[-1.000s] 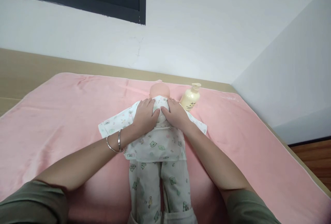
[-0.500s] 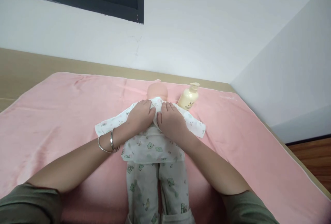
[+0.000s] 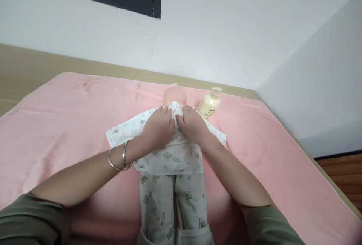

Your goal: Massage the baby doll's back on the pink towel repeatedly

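A baby doll (image 3: pixel 175 95) lies stretched out on a pink blanket (image 3: pixel 72 124), its smooth head toward the wall. It wears a white printed shirt (image 3: pixel 181 158) with the sleeves spread to both sides, and matching trousers (image 3: pixel 158 203). My left hand (image 3: pixel 158 127), with two silver bangles on its wrist, lies flat on the upper shirt, just below the head. Beside it my right hand (image 3: pixel 194 126) rests flat on the other shoulder area, fingers extended. The thumbs point toward each other, with a narrow strip of cloth between the hands.
A cream pump bottle (image 3: pixel 209 104) stands close to the doll's right-hand-side shoulder in the picture. Behind the blanket runs a pale wooden edge (image 3: pixel 113 72) against a white wall (image 3: pixel 215 34). A dark window frame (image 3: pixel 141 0) is at the upper left.
Both hands stay on the upper shirt, with only a slight shift of the fingers and thumbs. The whole view has moved a little, showing less of the window.
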The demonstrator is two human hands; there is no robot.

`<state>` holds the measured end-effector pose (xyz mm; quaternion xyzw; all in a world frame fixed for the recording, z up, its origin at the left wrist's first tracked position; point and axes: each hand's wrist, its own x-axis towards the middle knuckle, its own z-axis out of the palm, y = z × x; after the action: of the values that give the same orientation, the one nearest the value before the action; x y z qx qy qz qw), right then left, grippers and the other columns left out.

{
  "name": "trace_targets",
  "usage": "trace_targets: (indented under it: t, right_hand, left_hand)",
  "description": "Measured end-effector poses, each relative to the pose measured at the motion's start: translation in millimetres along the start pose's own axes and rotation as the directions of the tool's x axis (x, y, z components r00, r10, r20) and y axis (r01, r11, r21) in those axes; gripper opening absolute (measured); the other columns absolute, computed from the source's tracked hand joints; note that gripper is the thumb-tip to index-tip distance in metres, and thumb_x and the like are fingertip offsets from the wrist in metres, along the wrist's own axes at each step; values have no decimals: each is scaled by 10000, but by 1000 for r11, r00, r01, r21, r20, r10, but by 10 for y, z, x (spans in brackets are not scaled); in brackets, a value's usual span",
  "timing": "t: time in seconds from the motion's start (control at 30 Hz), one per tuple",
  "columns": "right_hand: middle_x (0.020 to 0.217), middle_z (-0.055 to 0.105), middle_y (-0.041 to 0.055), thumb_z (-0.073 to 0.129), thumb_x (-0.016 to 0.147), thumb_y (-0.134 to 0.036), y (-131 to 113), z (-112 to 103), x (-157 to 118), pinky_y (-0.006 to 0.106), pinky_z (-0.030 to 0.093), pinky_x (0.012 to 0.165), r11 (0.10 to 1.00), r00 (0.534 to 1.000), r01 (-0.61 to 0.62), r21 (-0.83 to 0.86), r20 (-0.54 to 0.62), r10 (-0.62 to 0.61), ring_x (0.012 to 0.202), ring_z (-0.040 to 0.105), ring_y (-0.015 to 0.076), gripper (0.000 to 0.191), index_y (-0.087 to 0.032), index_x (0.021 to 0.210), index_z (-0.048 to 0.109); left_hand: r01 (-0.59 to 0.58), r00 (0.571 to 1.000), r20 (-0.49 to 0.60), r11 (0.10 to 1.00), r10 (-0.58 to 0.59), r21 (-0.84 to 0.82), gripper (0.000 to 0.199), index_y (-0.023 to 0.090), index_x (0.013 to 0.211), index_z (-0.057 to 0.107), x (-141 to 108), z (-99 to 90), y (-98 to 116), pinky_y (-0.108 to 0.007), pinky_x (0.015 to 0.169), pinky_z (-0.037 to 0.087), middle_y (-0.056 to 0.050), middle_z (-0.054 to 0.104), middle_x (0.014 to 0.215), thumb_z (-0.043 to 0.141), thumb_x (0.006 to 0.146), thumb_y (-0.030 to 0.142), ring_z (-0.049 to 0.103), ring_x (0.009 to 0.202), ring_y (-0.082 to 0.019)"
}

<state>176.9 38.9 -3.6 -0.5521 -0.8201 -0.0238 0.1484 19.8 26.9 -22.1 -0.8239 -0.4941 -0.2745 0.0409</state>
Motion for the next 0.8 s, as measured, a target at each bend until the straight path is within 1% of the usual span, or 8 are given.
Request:
trace_targets:
  t: [0.1,0.17,0.3,0.4,0.5,0.6,0.7,0.8]
  right_hand:
    - [1400,532,329,336,1003,-285,-126,46,-122,531,364,1157,991,993,95,-90,-65,-101,1344,479,407,553,97,1384,459]
    - [1409,525,321,342,989,-264,-158,67,-141,523,361,1163,992,991,99,-77,-84,-106,1354,469,403,554,93,1399,446]
    - [1289,626,240,382,958,-236,-50,80,-3,485,417,1118,999,998,-13,52,-65,16,1264,538,352,415,-17,1250,578]
    - [1192,672,196,383,977,-281,87,70,132,477,451,1071,990,998,-62,129,-16,65,1161,590,326,340,-85,1133,613]
    - [1235,658,209,377,994,-313,140,61,168,473,449,1077,989,998,-58,138,12,57,1181,586,326,369,-73,1166,598]
    - [1282,628,258,349,1002,-297,44,65,57,507,409,1116,998,1000,-18,61,-9,18,1245,552,359,425,-16,1222,579]
    - [1356,568,309,330,1004,-286,-126,74,-116,542,372,1144,999,995,43,-14,-86,-44,1314,498,398,497,52,1321,509]
    - [1408,533,299,353,988,-260,-190,72,-163,533,360,1160,998,992,57,6,-114,-56,1353,466,390,493,41,1355,485]
  left_hand:
    - [137,988,75,990,-134,-32,228,184,861,579,120,-12,-120,-433,810,532,-117,661,874,362,932,192,616,839,-271]
    - [132,986,99,991,-133,13,241,176,852,578,140,-17,-136,-440,799,523,-129,664,874,353,936,190,608,819,-278]
    - [-35,999,39,989,30,141,324,80,995,634,14,-15,2,-499,950,483,-212,672,1043,327,959,173,607,1013,-343]
    - [4,1000,-12,989,-2,146,420,-13,1257,565,-99,4,116,-518,1065,437,-253,617,1274,347,976,212,548,1214,-374]
    - [-3,1000,-23,994,6,106,468,-27,1333,515,-102,27,108,-500,1139,393,-239,583,1355,337,977,221,494,1313,-359]
    - [12,1000,-3,999,-12,41,378,38,1157,606,5,39,-23,-473,1059,462,-203,658,1160,332,950,196,577,1165,-327]
    - [96,993,78,995,-94,-19,272,151,914,610,116,42,-166,-452,819,531,-139,659,901,343,933,199,615,872,-289]
    - [84,992,94,996,-86,20,289,163,861,598,122,45,-187,-446,771,518,-136,643,862,323,945,198,601,820,-283]
